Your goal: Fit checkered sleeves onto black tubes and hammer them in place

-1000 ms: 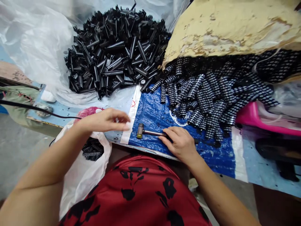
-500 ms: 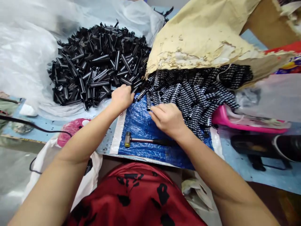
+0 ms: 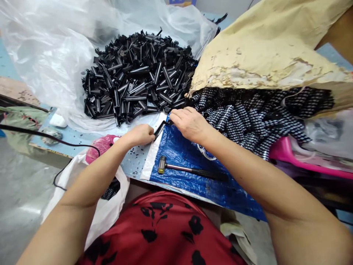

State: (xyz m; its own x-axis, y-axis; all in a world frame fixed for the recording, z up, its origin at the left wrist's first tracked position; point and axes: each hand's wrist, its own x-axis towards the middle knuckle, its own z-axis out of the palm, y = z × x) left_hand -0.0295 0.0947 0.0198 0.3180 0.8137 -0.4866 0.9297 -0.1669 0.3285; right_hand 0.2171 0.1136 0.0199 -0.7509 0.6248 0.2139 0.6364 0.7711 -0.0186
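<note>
My left hand (image 3: 141, 134) is closed round the near end of a black plastic tube piece (image 3: 160, 129), which slants up to the right. My right hand (image 3: 190, 124) has its fingers bent together at the far end of that piece; what they pinch is hidden. Beyond the hands lies a big heap of black plastic tube pieces (image 3: 138, 86) with clip-like ends. Black-and-white dotted tubes (image 3: 237, 123) spill from a torn yellow paper sack (image 3: 248, 48) beside my right hand. A small hammer (image 3: 190, 170) rests on the blue woven sheet (image 3: 179, 147) below.
Clear plastic sheeting (image 3: 55, 55) spreads behind and left of the heap. A pink tray (image 3: 286, 151) stands at the right. A white bag (image 3: 110, 217) hangs at the front left edge, near a pink round object (image 3: 100, 145) and a black cable (image 3: 63, 141).
My left hand has drawn back from the heap towards me and now shows a black tube piece. My right hand has gone from the dotted tubes up towards it. The view has shifted.
</note>
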